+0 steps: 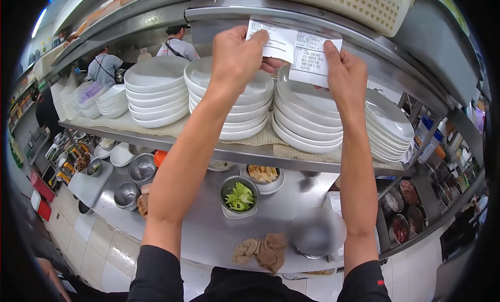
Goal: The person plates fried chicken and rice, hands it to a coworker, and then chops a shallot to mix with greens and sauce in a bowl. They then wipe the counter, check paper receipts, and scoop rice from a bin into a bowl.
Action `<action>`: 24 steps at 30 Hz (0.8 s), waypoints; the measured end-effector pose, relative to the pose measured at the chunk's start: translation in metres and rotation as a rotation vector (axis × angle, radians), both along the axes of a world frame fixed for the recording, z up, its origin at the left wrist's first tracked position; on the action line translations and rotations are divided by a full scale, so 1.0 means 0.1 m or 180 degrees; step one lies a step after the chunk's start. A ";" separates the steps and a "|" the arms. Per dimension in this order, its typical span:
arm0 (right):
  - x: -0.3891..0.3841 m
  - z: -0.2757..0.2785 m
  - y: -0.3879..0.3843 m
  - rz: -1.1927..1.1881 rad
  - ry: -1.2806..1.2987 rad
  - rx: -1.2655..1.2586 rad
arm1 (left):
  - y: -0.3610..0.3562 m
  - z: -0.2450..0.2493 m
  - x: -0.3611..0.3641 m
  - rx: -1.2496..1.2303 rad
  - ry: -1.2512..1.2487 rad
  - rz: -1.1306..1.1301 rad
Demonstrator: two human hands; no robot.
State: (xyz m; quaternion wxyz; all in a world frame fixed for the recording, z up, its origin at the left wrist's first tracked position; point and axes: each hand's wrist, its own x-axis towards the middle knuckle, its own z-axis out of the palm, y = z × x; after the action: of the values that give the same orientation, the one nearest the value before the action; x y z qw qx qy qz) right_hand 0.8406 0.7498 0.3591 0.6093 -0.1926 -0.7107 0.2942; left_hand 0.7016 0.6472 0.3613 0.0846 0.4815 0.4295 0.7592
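Both arms reach up in front of the plate shelf. My left hand [234, 59] pinches a printed order ticket [278, 45] between thumb and fingers. A second order ticket [308, 66], with several printed lines, is gripped by my right hand [348, 75], thumb on its face. The two tickets sit side by side, their edges meeting or overlapping. Behind my forearms stand stacks of white plates [307, 126] on the shelf; the left forearm partly covers another plate stack [245, 117].
Below, a steel counter [203, 218] carries a metal bowl of green leaves [239, 196], a bowl of yellowish pieces [262, 173], a brown cloth [271, 250] and a blurred round metal object [317, 231]. A cream basket [349, 7] sits overhead. Two people [179, 44] work beyond the shelf.
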 end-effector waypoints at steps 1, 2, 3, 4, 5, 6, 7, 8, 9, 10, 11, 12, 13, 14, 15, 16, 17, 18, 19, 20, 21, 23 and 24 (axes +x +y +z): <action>-0.01 0.02 0.01 -0.0117 -0.0041 0.0055 | 0.00 0.01 0.00 -0.0031 0.0051 0.0072; -0.01 0.03 0.02 -0.0236 -0.0080 0.0109 | -0.01 0.02 0.00 -0.0062 0.0105 0.0141; 0.00 0.04 0.04 -0.0253 -0.0089 0.0094 | -0.02 0.03 0.00 -0.0077 0.0097 0.0124; 0.01 0.05 0.06 -0.0687 -0.0193 0.0361 | -0.03 0.03 -0.01 -0.0295 0.0301 0.0442; 0.03 0.05 0.06 -0.1117 -0.0300 0.0625 | -0.05 0.03 -0.01 -0.0513 0.0508 0.0763; 0.08 0.05 0.05 -0.1123 -0.0308 0.0610 | -0.07 0.02 0.00 -0.0529 0.0506 0.0753; 0.14 0.08 -0.01 -0.1185 -0.0547 0.0456 | -0.09 0.02 0.01 -0.0629 0.0601 0.0947; 0.17 0.09 -0.04 -0.1239 -0.0782 0.0308 | -0.11 0.01 0.01 -0.0722 0.0697 0.1147; 0.18 0.08 -0.02 -0.1231 -0.0782 0.0309 | -0.12 0.00 0.01 -0.0724 0.0695 0.1155; 0.19 0.05 0.01 -0.1084 -0.0670 0.0277 | -0.13 -0.01 0.01 -0.0800 0.0770 0.1130; 0.19 0.03 0.03 -0.0936 -0.0556 0.0244 | -0.13 -0.01 0.01 -0.0876 0.0845 0.1107; 0.19 0.03 0.06 -0.0920 -0.0552 0.0244 | -0.11 -0.01 0.01 -0.0879 0.0846 0.1123; 0.18 0.02 0.08 -0.0896 -0.0466 0.0300 | -0.09 0.00 0.01 -0.0861 0.0915 0.1166; 0.18 0.02 0.10 -0.0874 -0.0380 0.0352 | -0.07 0.01 0.01 -0.0847 0.0987 0.1206; 0.18 0.03 0.11 -0.0865 -0.0374 0.0341 | -0.05 0.01 0.00 -0.0857 0.0995 0.1214; 0.18 0.04 0.11 -0.0819 -0.0392 0.0358 | -0.03 0.02 -0.01 -0.0833 0.1020 0.1193; 0.19 0.05 0.11 -0.0774 -0.0410 0.0376 | -0.01 0.03 -0.01 -0.0808 0.1045 0.1172; 0.19 0.06 0.12 -0.0768 -0.0403 0.0370 | 0.00 0.04 -0.03 -0.0814 0.1052 0.1178; 0.19 0.06 0.12 -0.0729 -0.0395 0.0390 | 0.01 0.04 -0.03 -0.0768 0.1063 0.1221; 0.20 0.06 0.13 -0.0689 -0.0384 0.0409 | 0.02 0.04 -0.03 -0.0724 0.1077 0.1263; 0.20 0.06 0.14 -0.0684 -0.0374 0.0396 | 0.02 0.05 -0.03 -0.0734 0.1089 0.1267; 0.22 0.06 0.15 -0.0628 -0.0421 0.0354 | -0.03 0.05 0.02 -0.0869 0.0905 0.1367; 0.23 0.05 0.15 -0.0625 -0.0415 0.0345 | -0.05 0.05 0.03 -0.0877 0.0913 0.1370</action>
State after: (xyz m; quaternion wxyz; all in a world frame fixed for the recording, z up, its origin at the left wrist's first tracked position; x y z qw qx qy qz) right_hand 0.8632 0.7650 0.3646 0.5972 -0.2468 -0.7414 0.1813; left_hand 0.7041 0.6426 0.3662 -0.0753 0.4657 0.6285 0.6184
